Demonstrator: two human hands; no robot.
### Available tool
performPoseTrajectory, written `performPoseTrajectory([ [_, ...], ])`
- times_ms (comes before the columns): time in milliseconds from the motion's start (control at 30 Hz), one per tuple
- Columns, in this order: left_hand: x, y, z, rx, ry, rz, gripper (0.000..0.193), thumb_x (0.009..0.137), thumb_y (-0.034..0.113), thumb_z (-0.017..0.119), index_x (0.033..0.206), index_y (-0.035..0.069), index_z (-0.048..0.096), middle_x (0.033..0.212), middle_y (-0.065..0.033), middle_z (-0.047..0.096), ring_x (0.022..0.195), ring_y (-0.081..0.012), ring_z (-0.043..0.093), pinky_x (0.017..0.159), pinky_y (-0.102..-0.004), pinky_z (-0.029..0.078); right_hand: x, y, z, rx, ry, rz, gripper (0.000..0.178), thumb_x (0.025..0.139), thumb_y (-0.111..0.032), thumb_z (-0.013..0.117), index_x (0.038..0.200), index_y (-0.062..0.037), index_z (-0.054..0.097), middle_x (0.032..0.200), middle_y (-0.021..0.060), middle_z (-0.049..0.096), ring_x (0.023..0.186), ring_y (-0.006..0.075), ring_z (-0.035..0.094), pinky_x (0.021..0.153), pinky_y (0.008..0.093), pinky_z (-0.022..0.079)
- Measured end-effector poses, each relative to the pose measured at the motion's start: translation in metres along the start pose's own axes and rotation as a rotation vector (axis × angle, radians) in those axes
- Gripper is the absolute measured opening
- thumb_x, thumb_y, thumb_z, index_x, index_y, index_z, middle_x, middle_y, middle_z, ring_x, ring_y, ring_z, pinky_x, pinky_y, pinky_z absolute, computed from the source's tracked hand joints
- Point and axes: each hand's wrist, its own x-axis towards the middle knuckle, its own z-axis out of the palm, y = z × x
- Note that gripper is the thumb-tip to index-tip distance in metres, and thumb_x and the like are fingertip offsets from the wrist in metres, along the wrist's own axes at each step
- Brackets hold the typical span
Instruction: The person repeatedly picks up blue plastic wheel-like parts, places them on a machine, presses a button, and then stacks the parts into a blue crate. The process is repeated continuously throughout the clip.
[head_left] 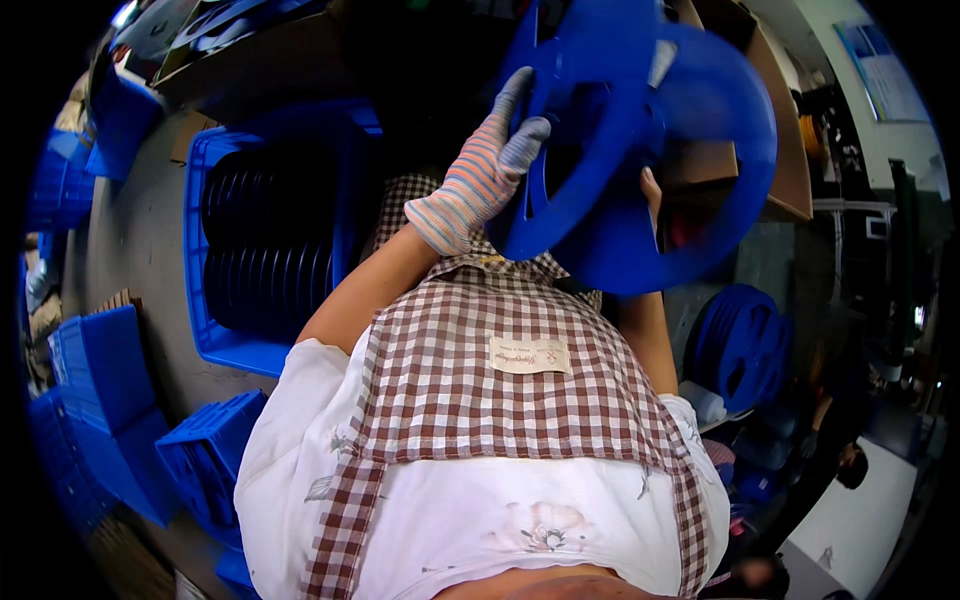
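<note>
In front of my chest are large round blue plastic spoked discs [600, 220], overlapping and partly smeared by motion; I cannot tell how many there are. My left hand [480, 175], in a striped knit glove with grey fingertips, is closed on the left edge of these discs, fingers and thumb at the rim. Behind them, my right hand [652, 195] is mostly hidden; a bare thumb or fingertip shows through an opening, against the disc.
Left of me, a blue crate [200, 290] holds rows of dark discs. More blue spoked discs [740, 345] stand stacked at the right. A cardboard box [785, 130] is at the far right, with blue bins [110, 400] at the left. A person [850, 465] is at the lower right.
</note>
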Motion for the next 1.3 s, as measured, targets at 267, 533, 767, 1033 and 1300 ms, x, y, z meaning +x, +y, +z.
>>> performPoseTrajectory([
  [267, -0.003, 0.011, 0.009, -0.299, 0.069, -0.078, 0.060, 0.099, 0.033, 0.051, 0.150, 0.017, 0.024, 0.136, -0.0103, 0.049, 0.124, -0.0209, 0.052, 0.097, -0.0349, 0.052, 0.039, 0.015, 0.054, -0.835, 0.057, -0.403, 0.077, 0.086, -0.059, 0.046, 0.140, -0.0027, 0.044, 0.092, 0.0127, 0.056, 0.087, 0.0222, 0.056, 0.085, 0.0346, 0.044],
  [533, 0.004, -0.001, 0.003, -0.225, 0.096, 0.085, 0.059, 0.099, 0.034, 0.053, 0.149, 0.014, 0.028, 0.132, -0.0087, 0.051, 0.121, -0.0190, 0.053, 0.097, -0.0320, 0.050, 0.047, 0.017, 0.059, -0.974, 0.016, -0.422, 0.079, 0.088, -0.063, 0.046, 0.138, -0.0020, 0.047, 0.088, 0.0122, 0.051, 0.084, 0.0223, 0.052, 0.081, 0.0358, 0.043],
  [767, 0.002, 0.011, 0.011, -0.255, 0.054, 0.055, 0.055, 0.099, 0.032, 0.053, 0.147, 0.014, 0.031, 0.126, -0.0075, 0.055, 0.111, -0.0164, 0.058, 0.089, -0.0296, 0.053, 0.049, 0.017, 0.056, -0.947, 0.018, -0.402, 0.078, 0.088, -0.062, 0.046, 0.139, -0.0023, 0.046, 0.090, 0.0117, 0.050, 0.085, 0.0220, 0.052, 0.081, 0.0352, 0.044],
  [1033, 0.011, -0.013, 0.007, -0.276, 0.089, 0.141, 0.057, 0.099, 0.031, 0.055, 0.147, 0.014, 0.030, 0.125, -0.0065, 0.055, 0.112, -0.0148, 0.057, 0.092, -0.0281, 0.050, 0.049, 0.018, 0.059, -0.971, 0.010, -0.383, 0.077, 0.088, -0.060, 0.048, 0.140, -0.0035, 0.044, 0.090, 0.0113, 0.049, 0.085, 0.0213, 0.052, 0.081, 0.0345, 0.044],
  [1300, -0.003, 0.015, 0.004, -0.268, 0.055, 0.147, 0.055, 0.095, 0.022, 0.061, 0.143, 0.006, 0.038, 0.130, -0.0105, 0.054, 0.117, -0.0185, 0.055, 0.098, -0.0315, 0.047, 0.043, 0.007, 0.062, -1.041, -0.023, -0.400, 0.081, 0.087, -0.063, 0.050, 0.144, -0.0072, 0.041, 0.099, 0.0167, 0.054, 0.093, 0.0280, 0.058, 0.083, 0.0391, 0.048],
])
